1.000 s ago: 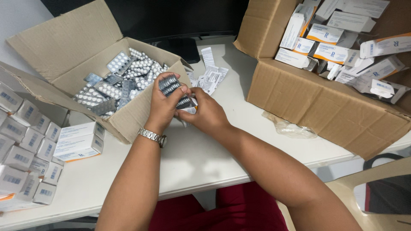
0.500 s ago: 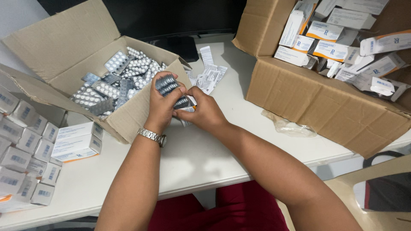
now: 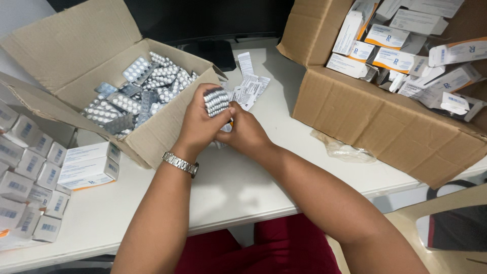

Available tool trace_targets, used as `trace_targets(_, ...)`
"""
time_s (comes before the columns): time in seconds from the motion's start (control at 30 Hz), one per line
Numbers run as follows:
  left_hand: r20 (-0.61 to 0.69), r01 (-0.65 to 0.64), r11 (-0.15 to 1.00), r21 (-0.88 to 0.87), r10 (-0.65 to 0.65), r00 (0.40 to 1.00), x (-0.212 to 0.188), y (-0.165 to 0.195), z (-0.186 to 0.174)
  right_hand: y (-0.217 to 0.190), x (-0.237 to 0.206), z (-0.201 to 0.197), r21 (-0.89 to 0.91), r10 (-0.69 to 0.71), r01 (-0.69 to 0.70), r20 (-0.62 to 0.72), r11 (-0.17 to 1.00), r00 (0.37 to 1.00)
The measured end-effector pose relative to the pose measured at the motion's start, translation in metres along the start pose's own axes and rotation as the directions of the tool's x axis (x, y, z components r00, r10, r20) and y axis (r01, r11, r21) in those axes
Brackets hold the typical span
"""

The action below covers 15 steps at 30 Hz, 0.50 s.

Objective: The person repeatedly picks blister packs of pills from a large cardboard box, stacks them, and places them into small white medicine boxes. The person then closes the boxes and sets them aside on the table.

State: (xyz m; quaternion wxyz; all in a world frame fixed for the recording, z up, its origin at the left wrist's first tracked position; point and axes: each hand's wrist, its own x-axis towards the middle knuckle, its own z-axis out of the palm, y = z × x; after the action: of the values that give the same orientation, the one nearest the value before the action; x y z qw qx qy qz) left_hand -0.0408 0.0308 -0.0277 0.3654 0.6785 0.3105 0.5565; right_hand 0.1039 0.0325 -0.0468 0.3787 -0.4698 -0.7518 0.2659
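Just above the centre of the frame, both hands meet over the white tabletop (image 3: 243, 187). The left hand (image 3: 200, 127), with a metal wristwatch (image 3: 180, 163) below it, is clenched around a stack of silver blister packs (image 3: 216, 101) that stands up out of its fingers. The right hand (image 3: 246, 133) touches the left from the right side and grips the lower part of the same stack, its fingers curled shut.

In the upper left sits an open cardboard box (image 3: 157, 134) heaped with loose blister packs — the hands are just beside its near corner. Folded paper leaflets (image 3: 251, 89) lie on the tabletop right behind the hands. A larger cardboard box (image 3: 385, 127) of white medicine cartons fills the upper right, and small white cartons (image 3: 30, 177) crowd the lower left edge.
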Motion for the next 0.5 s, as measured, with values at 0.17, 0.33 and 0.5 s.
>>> trace_targets(0.17, 0.047, -0.109, 0.924, 0.367, 0.099, 0.994, -0.005, 0.017, 0.002, 0.001, -0.001, -0.002, 0.125, -0.082, 0.084, -0.018, 0.989, 0.996)
trace_targets(0.33, 0.046, -0.250, 0.877, 0.411, 0.254, 0.966, -0.006, 0.007, 0.003, -0.006, -0.005, -0.002, 0.043, -0.112, 0.113, -0.017, 0.993, 0.994)
trace_targets(0.5, -0.056, 0.099, 0.977, -0.190, -0.111, 0.992, 0.002, -0.019, 0.004, -0.008, -0.006, -0.004, -0.054, -0.037, 0.037, -0.005, 0.998, 0.999)
